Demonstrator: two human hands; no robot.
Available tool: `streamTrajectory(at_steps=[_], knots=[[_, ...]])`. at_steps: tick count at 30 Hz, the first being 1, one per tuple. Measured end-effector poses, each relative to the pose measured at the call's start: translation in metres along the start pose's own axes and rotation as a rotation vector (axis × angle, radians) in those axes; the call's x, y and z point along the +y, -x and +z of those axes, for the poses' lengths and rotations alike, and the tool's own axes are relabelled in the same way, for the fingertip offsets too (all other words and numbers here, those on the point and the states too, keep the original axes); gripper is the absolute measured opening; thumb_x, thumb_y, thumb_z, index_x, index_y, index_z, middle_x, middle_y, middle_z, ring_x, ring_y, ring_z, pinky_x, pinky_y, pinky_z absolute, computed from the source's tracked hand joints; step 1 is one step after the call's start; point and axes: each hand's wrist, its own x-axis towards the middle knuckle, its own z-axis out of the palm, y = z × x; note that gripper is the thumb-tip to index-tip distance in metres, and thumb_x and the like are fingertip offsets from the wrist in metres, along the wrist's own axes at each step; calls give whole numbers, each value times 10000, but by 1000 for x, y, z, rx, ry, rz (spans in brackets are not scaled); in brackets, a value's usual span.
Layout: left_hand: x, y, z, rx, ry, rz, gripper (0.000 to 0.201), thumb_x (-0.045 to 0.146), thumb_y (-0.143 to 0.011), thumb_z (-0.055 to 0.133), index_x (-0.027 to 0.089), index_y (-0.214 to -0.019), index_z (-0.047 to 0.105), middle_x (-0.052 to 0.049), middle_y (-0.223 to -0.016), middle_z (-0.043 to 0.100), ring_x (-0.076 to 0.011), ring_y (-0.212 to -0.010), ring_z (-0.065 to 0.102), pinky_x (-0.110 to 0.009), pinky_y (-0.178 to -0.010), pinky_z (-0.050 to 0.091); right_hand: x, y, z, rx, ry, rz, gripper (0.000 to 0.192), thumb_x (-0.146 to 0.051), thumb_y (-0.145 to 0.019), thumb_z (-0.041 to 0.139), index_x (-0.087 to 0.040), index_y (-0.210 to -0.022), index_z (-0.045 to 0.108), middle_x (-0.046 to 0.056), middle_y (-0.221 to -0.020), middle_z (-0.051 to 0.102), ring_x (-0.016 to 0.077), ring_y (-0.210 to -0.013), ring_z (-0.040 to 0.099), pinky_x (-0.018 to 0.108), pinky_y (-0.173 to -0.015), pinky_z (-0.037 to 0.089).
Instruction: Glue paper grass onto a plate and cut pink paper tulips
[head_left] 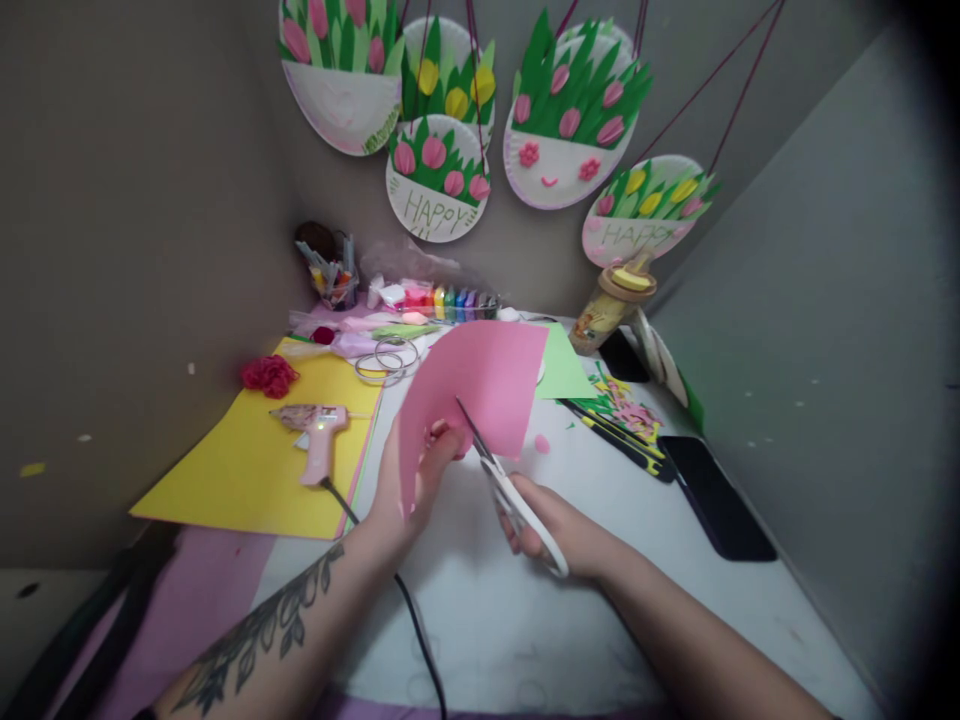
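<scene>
Cutting into pink paper (480, 385): scissors (510, 490), white handles and thin metal blades, are open with the tip into the sheet's lower edge. Right hand (551, 530) has its fingers through the handle loops, clenched on them. Left hand (412, 480) pinches the sheet's lower left corner, fingers partly hidden behind it. Sheet is smooth, flat, roughly square, held tilted above the white table (600, 500), centre of view. 1 small pink scrap (541, 444) lies on the table just beside it.

Left of it, yellow sheet (247, 460) lies flat with a pink glue gun (315, 435) on top, black cord (416, 630) running under the left forearm and off the bottom edge. Red crinkled tuft (268, 374) sits at the yellow sheet's far corner. Green sheet (562, 370) is mostly hidden behind the pink one. Right: black phone (716, 500), paper scraps (626, 410). Back: row of paint bottles (450, 300), pen cup (330, 270), jar (611, 305); small items there are too blurred to tell. 5 paper-plate tulip crafts (439, 180) hang on the wall, the top ones cut off.
</scene>
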Motion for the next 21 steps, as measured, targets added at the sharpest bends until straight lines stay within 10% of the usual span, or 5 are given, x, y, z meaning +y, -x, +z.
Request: streamTrajectory(at_steps=[21], knots=[[21, -1, 2, -129, 42, 64, 409, 224, -663, 735, 200, -914, 413, 77, -669, 522, -67, -600, 521, -200, -619, 424, -1, 2, -3, -15, -25, 47, 266, -292, -692, 639, -192, -867, 466, -26, -711, 520, 116, -609, 446, 242, -556, 367]])
